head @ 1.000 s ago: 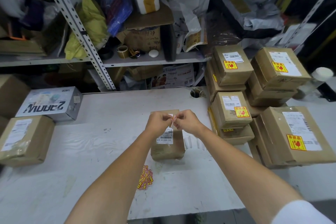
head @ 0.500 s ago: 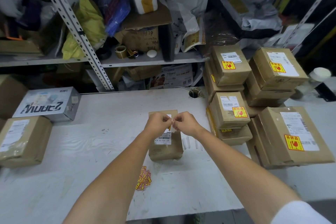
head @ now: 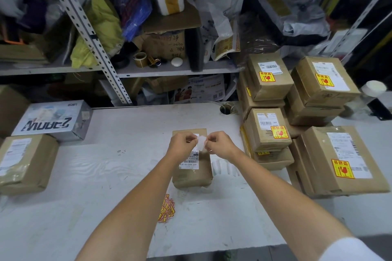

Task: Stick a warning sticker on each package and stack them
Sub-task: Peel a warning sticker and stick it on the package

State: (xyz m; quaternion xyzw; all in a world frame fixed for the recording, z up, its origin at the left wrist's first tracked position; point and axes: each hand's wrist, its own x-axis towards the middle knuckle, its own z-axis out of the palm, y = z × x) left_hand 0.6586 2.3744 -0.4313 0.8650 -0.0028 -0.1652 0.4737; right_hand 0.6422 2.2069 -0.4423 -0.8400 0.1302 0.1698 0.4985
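A small brown package (head: 192, 172) with a white barcode label lies in the middle of the white table (head: 118, 176). Above its far end my left hand (head: 182, 144) and my right hand (head: 219, 144) meet, both pinching a small sticker (head: 201, 143) whose white backing faces me. A loose pile of yellow-and-red warning stickers (head: 166, 207) lies on the table just in front of the package. At the right stands a stack of brown packages (head: 267, 129) that carry warning stickers.
A brown package (head: 25, 163) and a grey printed box (head: 55, 121) sit at the table's left edge. Small white backing strips (head: 224, 166) lie right of the central package. Cluttered metal shelves (head: 148, 69) rise behind the table. A cable hole (head: 226, 109) opens near the back.
My hands stay together above the package. The white backing between my fingertips now shows wider than before, as the sticker is peeled.
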